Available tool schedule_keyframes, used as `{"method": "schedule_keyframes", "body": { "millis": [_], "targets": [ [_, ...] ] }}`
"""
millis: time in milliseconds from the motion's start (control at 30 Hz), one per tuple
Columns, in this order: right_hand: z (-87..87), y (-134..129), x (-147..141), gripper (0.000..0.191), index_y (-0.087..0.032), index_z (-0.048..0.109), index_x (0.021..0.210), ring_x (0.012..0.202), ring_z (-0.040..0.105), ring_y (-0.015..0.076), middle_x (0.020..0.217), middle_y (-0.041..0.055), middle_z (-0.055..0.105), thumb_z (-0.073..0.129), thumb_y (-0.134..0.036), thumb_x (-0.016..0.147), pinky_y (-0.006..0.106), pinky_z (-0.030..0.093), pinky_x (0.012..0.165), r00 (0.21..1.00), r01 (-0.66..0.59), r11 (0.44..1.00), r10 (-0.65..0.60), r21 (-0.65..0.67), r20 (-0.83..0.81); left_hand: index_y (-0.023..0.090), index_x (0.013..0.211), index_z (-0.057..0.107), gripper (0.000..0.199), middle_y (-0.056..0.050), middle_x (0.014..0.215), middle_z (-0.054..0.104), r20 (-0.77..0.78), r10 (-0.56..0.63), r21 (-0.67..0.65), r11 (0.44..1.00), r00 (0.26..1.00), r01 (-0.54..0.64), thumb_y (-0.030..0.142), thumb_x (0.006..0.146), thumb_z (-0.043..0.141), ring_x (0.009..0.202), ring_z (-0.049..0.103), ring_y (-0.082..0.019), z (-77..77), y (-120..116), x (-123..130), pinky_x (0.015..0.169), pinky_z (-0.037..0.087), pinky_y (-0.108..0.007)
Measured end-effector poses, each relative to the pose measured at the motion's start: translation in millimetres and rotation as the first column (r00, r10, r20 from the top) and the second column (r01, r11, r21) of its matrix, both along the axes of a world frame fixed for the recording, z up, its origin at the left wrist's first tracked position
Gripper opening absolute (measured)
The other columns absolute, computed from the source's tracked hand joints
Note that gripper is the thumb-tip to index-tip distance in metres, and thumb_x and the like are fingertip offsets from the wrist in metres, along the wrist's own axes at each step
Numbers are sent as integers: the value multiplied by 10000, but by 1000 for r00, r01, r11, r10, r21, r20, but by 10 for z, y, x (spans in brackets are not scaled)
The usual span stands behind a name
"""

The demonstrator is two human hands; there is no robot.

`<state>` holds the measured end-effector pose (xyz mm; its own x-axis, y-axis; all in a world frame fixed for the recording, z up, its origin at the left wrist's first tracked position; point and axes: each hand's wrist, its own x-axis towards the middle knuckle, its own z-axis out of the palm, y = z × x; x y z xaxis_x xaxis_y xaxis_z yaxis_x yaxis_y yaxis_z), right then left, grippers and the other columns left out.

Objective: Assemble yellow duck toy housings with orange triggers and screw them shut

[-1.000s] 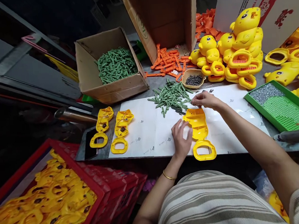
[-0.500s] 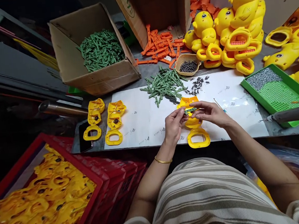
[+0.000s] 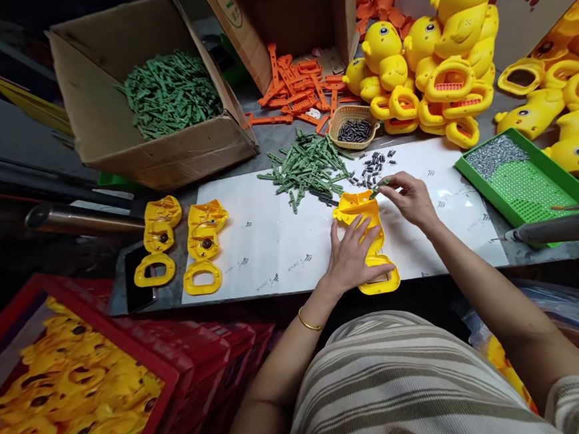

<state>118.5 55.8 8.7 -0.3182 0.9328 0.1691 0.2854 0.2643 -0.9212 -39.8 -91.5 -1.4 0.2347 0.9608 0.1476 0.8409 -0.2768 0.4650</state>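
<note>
A yellow duck-shaped shell half (image 3: 360,203) lies with its hollow side up at the front of the white sheet. My left hand (image 3: 353,253) rests on it with the fingers spread. Over the shell's upper right edge, my right hand (image 3: 404,196) pinches a small green clip (image 3: 378,187). Beyond the hands lie a pile of green clips (image 3: 308,165) and scattered small dark cylinders (image 3: 376,164). Two more open yellow shells, one on the sheet (image 3: 205,229) and one farther left (image 3: 161,228), have wires and a round dark part inside.
A cardboard box (image 3: 164,156) of green clips stands at the back left, near orange parts (image 3: 304,85). Behind the sheet are a small basket (image 3: 352,115) and stacked yellow ducks (image 3: 431,52). A green tray (image 3: 538,187) and a metal tool (image 3: 556,228) are right; a red crate (image 3: 167,387) is lower left.
My left hand has let go of the green clip and spread over the yellow shell. My right hand has moved the clip to the shell's upper right edge. The view has shifted slightly.
</note>
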Motion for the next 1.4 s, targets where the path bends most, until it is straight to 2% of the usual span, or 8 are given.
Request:
{"method": "schedule_keyframes", "body": {
  "millis": [100, 233, 433, 667, 900, 1033, 1200, 1400],
  "targets": [
    [-103, -1, -104, 327, -200, 723, 877, 754, 620, 176, 883, 62, 697, 641, -515, 846, 321, 516, 752, 996, -39, 997, 34, 70, 77, 223, 1381, 526, 754, -140, 1498, 497, -54, -8, -28, 1000, 999, 7, 666, 782, 639, 1425, 386, -353, -53, -9, 43, 1191, -59, -654],
    [-198, -25, -173, 374, -203, 729, 903, 714, 592, 180, 871, 73, 679, 574, -542, 895, 326, 499, 747, 983, -53, 991, 30, 123, 181, 236, 1379, 529, 762, -138, 1469, 528, -56, -7, -44, 999, 998, 5, 654, 758, 676, 1381, 423, -364, -58, -18, 77, 1184, -30, -678],
    [-197, -44, -135, 358, -206, 728, 940, 789, 636, 209, 910, 90, 694, 531, -504, 926, 328, 506, 769, 958, -85, 986, 41, 146, 283, 221, 1365, 536, 765, -142, 1405, 572, -32, -20, -70, 997, 999, 18, 645, 747, 691, 1328, 452, -357, -61, -37, 89, 1182, 57, -672],
    [-194, -147, -141, 291, -205, 722, 968, 803, 666, 192, 960, 75, 731, 532, -423, 938, 299, 516, 779, 944, -84, 987, 36, 134, 327, 212, 1331, 562, 734, -141, 1326, 602, 66, -31, -84, 996, 997, 37, 579, 722, 746, 1236, 503, -326, -78, -69, 72, 1150, 265, -580],
    [-205, -265, -140, 265, -223, 736, 994, 739, 629, 179, 934, 59, 706, 551, -403, 935, 290, 479, 696, 917, -72, 988, 11, 137, 400, 213, 1323, 567, 670, -134, 1304, 602, 80, -24, -68, 997, 997, 29, 532, 756, 727, 1237, 491, -329, -124, -86, 112, 1170, 221, -598],
    [-253, -291, -149, 304, -209, 739, 1035, 792, 612, 199, 948, 82, 648, 539, -417, 937, 293, 448, 625, 907, -52, 986, -21, 161, 421, 186, 1308, 576, 675, -142, 1277, 610, 124, -5, -43, 999, 992, 10, 547, 757, 722, 1208, 509, -322, -135, -71, 136, 1152, 269, -577],
    [-279, -195, -179, 252, -226, 737, 1015, 772, 600, 185, 934, 66, 622, 550, -370, 925, 289, 455, 628, 905, -164, 973, 83, 160, 417, 192, 1282, 604, 685, -137, 1251, 624, 203, 39, -81, 996, 978, -23, 585, 735, 729, 1182, 525, -305, -80, -46, 120, 1096, 372, -508],
    [-214, -225, -100, 286, -174, 735, 1009, 705, 590, 182, 882, 82, 606, 540, -360, 913, 311, 493, 649, 911, -261, 951, 186, 167, 368, 222, 1304, 588, 656, -117, 1317, 617, 111, 44, -130, 991, 993, -29, 522, 743, 748, 1228, 512, -311, -50, -126, 122, 1127, 300, -540]
  ]
}}
